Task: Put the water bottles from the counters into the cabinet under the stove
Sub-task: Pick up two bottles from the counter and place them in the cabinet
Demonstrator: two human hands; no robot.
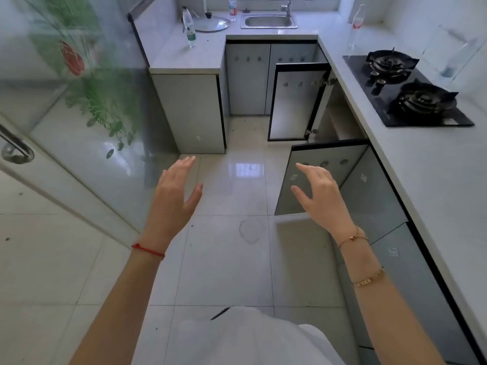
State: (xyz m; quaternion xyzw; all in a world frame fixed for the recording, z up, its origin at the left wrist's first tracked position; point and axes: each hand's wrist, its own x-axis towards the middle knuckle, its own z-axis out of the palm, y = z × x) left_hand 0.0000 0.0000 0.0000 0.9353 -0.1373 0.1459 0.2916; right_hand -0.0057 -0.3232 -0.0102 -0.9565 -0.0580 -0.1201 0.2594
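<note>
Glossy floor tiles and two cabinet doors (295, 101) swung open under the stove (407, 92) risk a bump or slip; both left hand (174, 196) and right hand (320, 196) hang open and empty, bottles (189, 26) standing on the far bench (184, 59).

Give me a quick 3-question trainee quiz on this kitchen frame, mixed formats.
1. True or false: the left hand is holding a bottle.
2. Multiple choice: the green-label bottle stands on A) the stove, B) the left counter beside the glass lid, C) inside the sink.
3. Fill in: the two cabinet doors under the stove are ____.

Key: 1 false, both hands, including the right hand, are empty and open; 2 B; 3 open.
</note>
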